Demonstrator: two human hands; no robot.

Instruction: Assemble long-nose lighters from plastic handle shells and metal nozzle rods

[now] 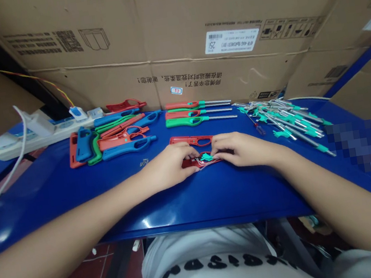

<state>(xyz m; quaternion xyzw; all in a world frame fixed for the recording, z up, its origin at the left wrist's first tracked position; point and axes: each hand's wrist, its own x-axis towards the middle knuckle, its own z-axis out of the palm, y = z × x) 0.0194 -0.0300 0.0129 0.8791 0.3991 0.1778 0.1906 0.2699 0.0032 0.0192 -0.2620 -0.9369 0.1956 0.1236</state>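
Note:
A red lighter shell half (189, 163) lies on the blue table between my hands, with a teal trigger piece (205, 157) and thin pale wires in it. My left hand (172, 163) has its fingers curled over the shell's left end, thumb at the lower edge. From the right, my right hand (242, 148) pinches at the teal piece with thumb and forefinger; its fingers cover the shell's right end. Just beyond, a second red shell half (190, 139) lies with its hollow side up, its right end partly behind my right hand.
Assembled lighters (184, 121) with metal tubes lie beyond. Red, blue and green shell halves (127, 147) are piled at left. At right are many metal tubes with teal triggers (294, 118) and a small screwdriver (259, 128). A power strip (9, 150) and cardboard (156, 36) edge the table.

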